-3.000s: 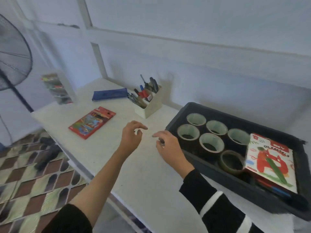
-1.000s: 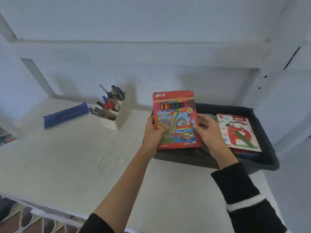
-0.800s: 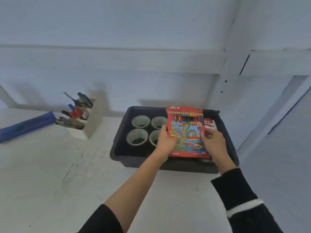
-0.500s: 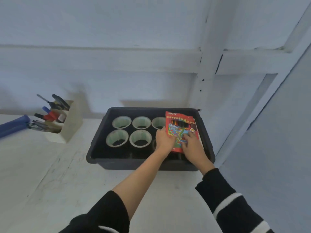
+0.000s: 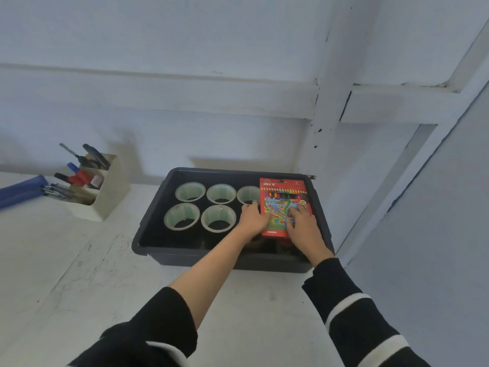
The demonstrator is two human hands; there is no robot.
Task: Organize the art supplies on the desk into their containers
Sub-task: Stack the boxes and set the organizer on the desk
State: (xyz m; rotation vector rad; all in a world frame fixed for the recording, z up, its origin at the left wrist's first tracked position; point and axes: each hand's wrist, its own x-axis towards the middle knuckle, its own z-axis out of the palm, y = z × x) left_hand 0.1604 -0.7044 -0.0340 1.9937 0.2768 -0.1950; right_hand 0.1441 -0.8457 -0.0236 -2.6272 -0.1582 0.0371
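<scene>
A red coloured pencil box (image 5: 282, 205) lies at the right end of a black bin (image 5: 201, 260) on the bench (image 5: 79, 274), the left hand (image 5: 252, 219) gripping its left edge and the right hand (image 5: 301, 225) pressing flat-fingered on top; let go unevenly, it may tip onto the tape rolls (image 5: 218, 218) beside it.

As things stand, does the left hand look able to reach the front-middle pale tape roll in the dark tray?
Probably yes: the left hand, gripping the edge of the red coloured-pencil box, sits right beside that pale tape roll; nothing lies between.

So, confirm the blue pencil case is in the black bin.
No, the blue pencil case lies on the desk, left of the pen holder.
</scene>
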